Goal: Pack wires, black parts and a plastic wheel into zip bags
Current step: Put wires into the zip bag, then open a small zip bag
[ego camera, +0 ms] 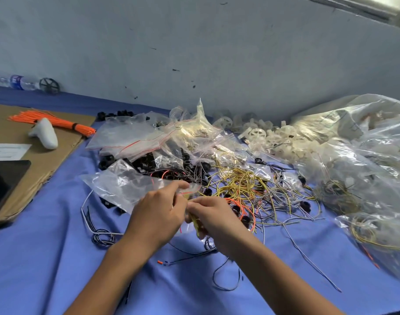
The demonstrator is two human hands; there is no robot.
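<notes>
One view only: head cam, wide-angle, tilted fwd + down. Faces across blue-clothed table to wall behind. Close range: left hand, right hand near frame centre.

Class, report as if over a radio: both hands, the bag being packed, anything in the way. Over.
Left hand pinching zip bag mouth. Right hand holding yellow wires at it. Wire tangle close behind, nothing blocking.

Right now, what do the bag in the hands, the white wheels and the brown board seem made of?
The bag looks like thin clear plastic film: glossy, crinkled, see-through. The wheels are probably moulded plastic, milky and translucent. The board looks like cardboard: matte brown, frayed edge.
</notes>
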